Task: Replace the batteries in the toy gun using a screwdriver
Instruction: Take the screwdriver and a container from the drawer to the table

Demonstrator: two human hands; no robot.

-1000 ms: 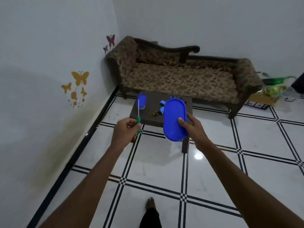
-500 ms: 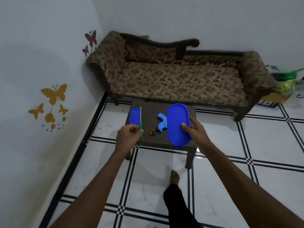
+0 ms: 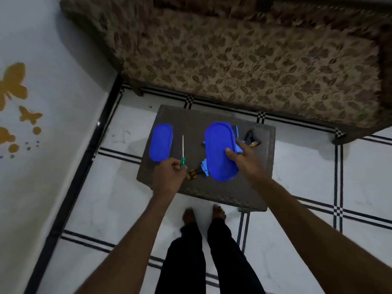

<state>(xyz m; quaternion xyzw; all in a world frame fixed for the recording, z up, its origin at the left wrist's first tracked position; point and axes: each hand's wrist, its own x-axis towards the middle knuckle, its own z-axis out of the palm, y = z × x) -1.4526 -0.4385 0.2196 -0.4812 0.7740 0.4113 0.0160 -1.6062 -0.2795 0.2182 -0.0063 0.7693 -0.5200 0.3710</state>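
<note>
My left hand point(image 3: 168, 174) grips a green-handled screwdriver point(image 3: 182, 152) with its thin shaft pointing away from me, over the small dark table point(image 3: 261, 187). My right hand point(image 3: 244, 161) holds a large blue oval lid point(image 3: 219, 150) by its right edge above the table. The light blue toy gun point(image 3: 204, 167) lies on the table, mostly hidden under that lid. Small yellow-and-black batteries point(image 3: 192, 174) lie beside the gun, near my left hand.
A second blue oval container point(image 3: 160, 146) lies at the table's left end. A dark and yellow object point(image 3: 251, 139) sits at the table's right. A patterned sofa point(image 3: 244, 56) stands just behind the table, a wall point(image 3: 42, 102) to the left. My bare feet point(image 3: 203, 214) touch the table's near edge.
I have walked up to the table, which now lies right below me. Both hands, still holding the screwdriver and the lid, are now over the tabletop.
</note>
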